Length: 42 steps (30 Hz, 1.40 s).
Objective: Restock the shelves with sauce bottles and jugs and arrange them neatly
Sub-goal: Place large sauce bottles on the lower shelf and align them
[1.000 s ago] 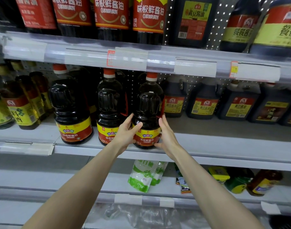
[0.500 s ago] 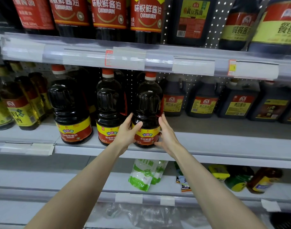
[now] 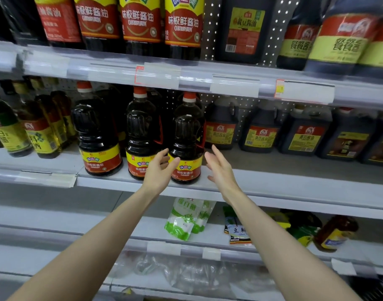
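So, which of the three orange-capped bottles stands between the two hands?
The rightmost bottle: it alone sits between the left hand and right hand.

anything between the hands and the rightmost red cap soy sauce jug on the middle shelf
Nothing visible. The left hand and right hand are open on either side of the jug, with no other item in between.

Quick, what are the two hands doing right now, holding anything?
Left hand: open, fingers relaxed, gripping nothing.
Right hand: open, clear of the sauce bottle.
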Each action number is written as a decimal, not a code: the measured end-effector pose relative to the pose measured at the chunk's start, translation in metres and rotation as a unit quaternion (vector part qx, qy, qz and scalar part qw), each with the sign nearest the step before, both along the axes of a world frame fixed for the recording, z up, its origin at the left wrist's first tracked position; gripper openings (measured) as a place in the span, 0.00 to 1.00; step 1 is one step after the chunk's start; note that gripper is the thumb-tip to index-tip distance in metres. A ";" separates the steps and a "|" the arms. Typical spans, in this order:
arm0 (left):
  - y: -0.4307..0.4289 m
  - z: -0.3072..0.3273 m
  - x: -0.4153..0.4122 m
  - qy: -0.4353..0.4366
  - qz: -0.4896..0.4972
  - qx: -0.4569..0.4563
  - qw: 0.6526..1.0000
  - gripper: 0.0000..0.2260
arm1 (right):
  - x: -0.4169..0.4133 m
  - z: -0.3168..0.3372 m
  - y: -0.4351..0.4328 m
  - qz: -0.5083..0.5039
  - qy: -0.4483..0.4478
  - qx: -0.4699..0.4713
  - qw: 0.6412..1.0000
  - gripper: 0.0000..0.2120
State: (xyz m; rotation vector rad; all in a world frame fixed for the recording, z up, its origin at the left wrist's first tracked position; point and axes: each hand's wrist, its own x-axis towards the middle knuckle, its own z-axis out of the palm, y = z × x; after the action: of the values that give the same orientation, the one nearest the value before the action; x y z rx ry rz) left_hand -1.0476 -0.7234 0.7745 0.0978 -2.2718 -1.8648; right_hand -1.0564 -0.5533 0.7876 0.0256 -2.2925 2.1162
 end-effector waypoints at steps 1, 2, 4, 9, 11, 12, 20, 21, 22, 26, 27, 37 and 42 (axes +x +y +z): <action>0.003 0.002 0.006 0.003 0.000 -0.002 1.000 0.27 | 0.005 0.002 0.003 -0.002 0.003 0.001 1.000 0.27; 0.006 0.005 0.011 0.006 -0.002 -0.006 1.000 0.27 | 0.011 0.005 0.007 -0.004 0.005 0.000 1.000 0.26; 0.013 0.014 0.024 0.017 -0.015 -0.021 1.000 0.26 | 0.024 0.013 0.014 -0.009 0.010 -0.004 1.000 0.26; 0.026 0.047 0.051 0.052 -0.030 -0.038 0.997 0.25 | 0.055 0.045 0.033 -0.030 0.044 -0.004 0.999 0.25; 0.033 0.065 0.067 0.076 -0.041 -0.030 0.996 0.25 | 0.076 0.063 0.043 -0.044 0.066 -0.002 0.997 0.24; 0.036 0.072 0.076 0.089 -0.046 -0.028 0.995 0.25 | 0.087 0.070 0.047 -0.055 0.075 0.000 0.996 0.24; 0.071 0.107 0.152 0.138 -0.126 -0.020 0.982 0.22 | 0.184 0.112 0.088 -0.112 0.121 0.038 0.985 0.23; 0.075 0.111 0.159 0.138 -0.133 -0.026 0.981 0.22 | 0.192 0.116 0.093 -0.115 0.122 0.041 0.985 0.22; 0.080 0.115 0.167 0.141 -0.142 -0.034 0.979 0.22 | 0.201 0.119 0.099 -0.119 0.125 0.044 0.984 0.22; 0.096 0.124 0.184 0.158 -0.163 -0.048 0.973 0.22 | 0.221 0.124 0.118 -0.133 0.128 0.051 0.982 0.22; 0.099 0.123 0.187 0.155 -0.165 -0.046 0.973 0.22 | 0.224 0.122 0.121 -0.134 0.126 0.049 0.982 0.22; 0.181 0.079 0.187 0.082 -0.142 -0.021 0.986 0.20 | 0.214 0.074 0.202 -0.099 0.091 0.066 0.989 0.22; 0.232 0.046 0.181 0.052 -0.119 -0.013 0.991 0.18 | 0.193 0.031 0.248 -0.060 0.055 0.082 0.993 0.20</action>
State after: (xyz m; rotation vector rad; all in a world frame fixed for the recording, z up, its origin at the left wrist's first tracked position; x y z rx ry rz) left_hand -0.8662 -0.4912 0.8201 -0.2796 -2.3217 -1.8979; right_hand -0.8629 -0.3050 0.8182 0.0072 -2.3339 1.8204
